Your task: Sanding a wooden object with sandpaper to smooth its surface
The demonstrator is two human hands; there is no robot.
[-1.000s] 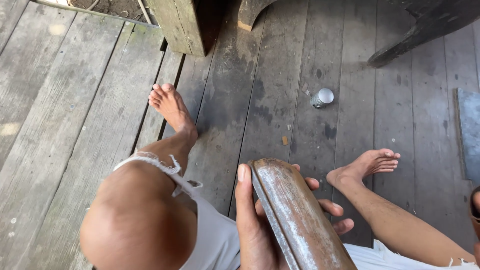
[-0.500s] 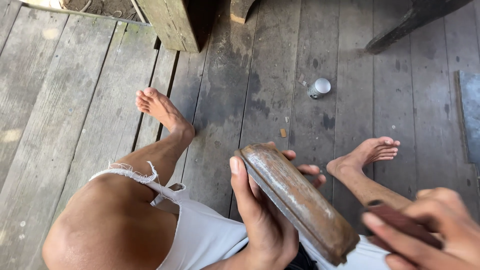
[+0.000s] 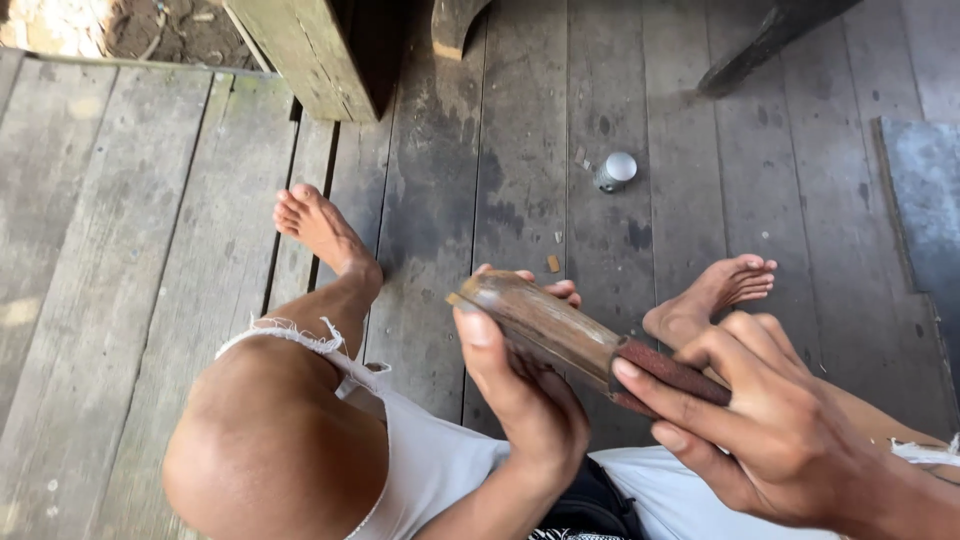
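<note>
L hand (image 3: 525, 400) is gripping wood piece (image 3: 545, 325), fingers closed round it, over lap. R hand (image 3: 760, 410) is pinching reddish sanding pad (image 3: 672, 375) onto its near end. Risk, my guess: pad skidding off rounded face, scraping L fingers (image 3: 478, 335).

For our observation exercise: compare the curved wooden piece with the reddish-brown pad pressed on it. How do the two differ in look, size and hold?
The wooden piece is long, glossy and streaked brown; the reddish-brown pad is short, dull and rough-looking. The left hand cradles the wooden piece from beneath, thumb over its near edge; the right hand pinches the pad from above. The wooden piece shows most of its length; the pad is largely hidden by fingers. They touch, above the person's lap.
</note>
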